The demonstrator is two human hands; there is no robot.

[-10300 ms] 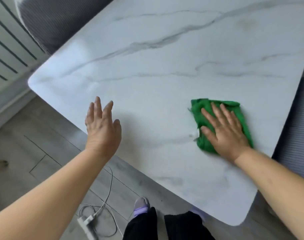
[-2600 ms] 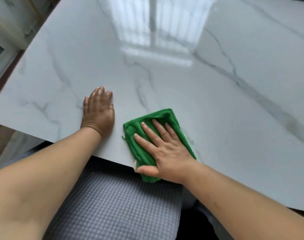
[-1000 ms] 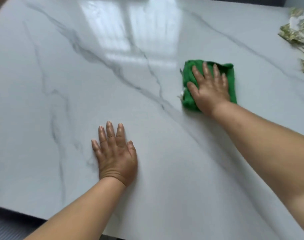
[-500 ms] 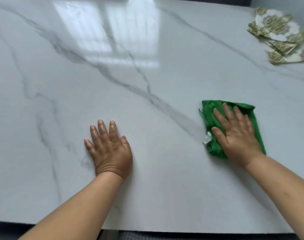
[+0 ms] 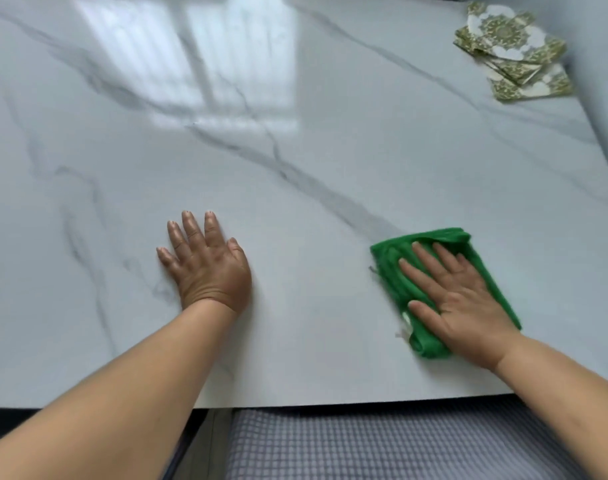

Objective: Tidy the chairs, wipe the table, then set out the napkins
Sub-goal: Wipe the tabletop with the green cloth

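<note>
A white marble table (image 5: 295,161) with grey veins fills the view. My right hand (image 5: 458,299) lies flat, fingers spread, pressing a folded green cloth (image 5: 392,258) onto the table near its front right edge. My left hand (image 5: 207,265) rests palm down on the bare marble, fingers apart, holding nothing. A small pile of green-and-white patterned napkins (image 5: 513,50) lies at the far right corner of the table.
A grey chair seat with a checked weave (image 5: 382,445) sits tucked under the table's near edge, below my arms. A bright window reflection shines on the far middle of the marble. The table's right edge runs close past the napkins.
My right hand has drawn the green cloth back from the far middle toward the near right edge. My left hand stays planted. The view has tilted down, showing the chair seat.
</note>
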